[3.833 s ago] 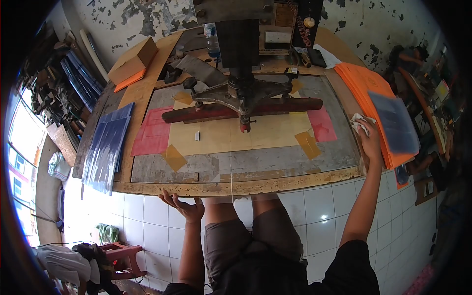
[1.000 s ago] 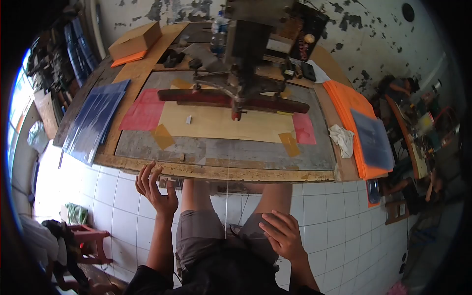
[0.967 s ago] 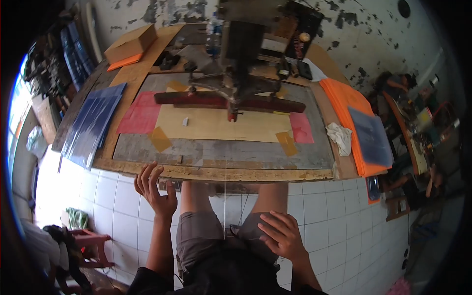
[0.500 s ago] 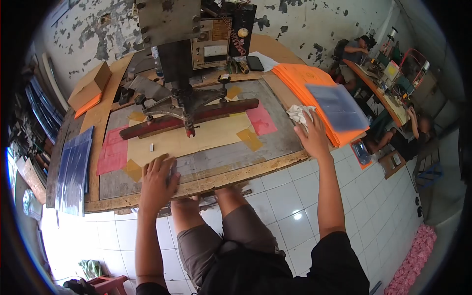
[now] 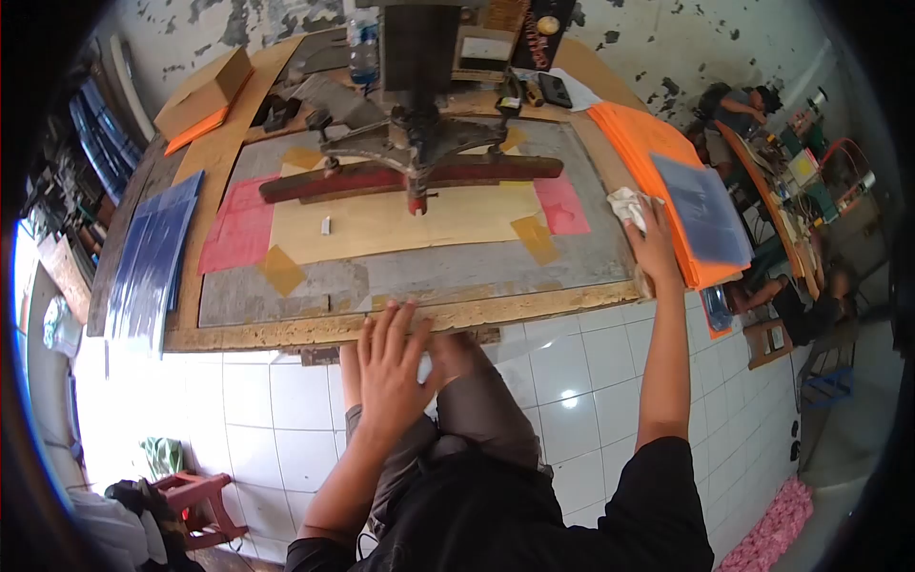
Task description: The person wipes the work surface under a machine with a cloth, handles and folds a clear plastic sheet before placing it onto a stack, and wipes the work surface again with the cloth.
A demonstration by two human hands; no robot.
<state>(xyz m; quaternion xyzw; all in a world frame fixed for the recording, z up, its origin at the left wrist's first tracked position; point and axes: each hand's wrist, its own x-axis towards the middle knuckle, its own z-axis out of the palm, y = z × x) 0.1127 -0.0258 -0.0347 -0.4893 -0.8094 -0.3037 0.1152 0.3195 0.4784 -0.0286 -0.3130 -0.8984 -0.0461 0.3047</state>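
My left hand (image 5: 389, 357) is over the front edge of the wooden worktable (image 5: 276, 336), fingers stretched and apart. A faint see-through film seems to show beside it, but I cannot make out its outline. My right hand (image 5: 656, 250) lies at the table's right side with its fingers out, touching a crumpled white rag (image 5: 627, 204). Between the hands, a cream sheet (image 5: 400, 224) is taped to a grey plate (image 5: 381, 281). A small white piece (image 5: 327, 226) lies on that sheet. Above stands a press head (image 5: 416, 157) with a dark red bar (image 5: 496, 172).
Orange folders (image 5: 634, 143) with a clear blue plastic sheet (image 5: 701, 210) on top are at the right. More plastic sheets (image 5: 157, 253) overhang the left edge. A cardboard box (image 5: 205, 91), bottle (image 5: 363, 52) and phone (image 5: 554, 91) stand behind. Two people sit at the far right.
My left hand has moved right and back toward me, from above the plate to the table's front edge. My right hand stays by the rag. The view has shifted.
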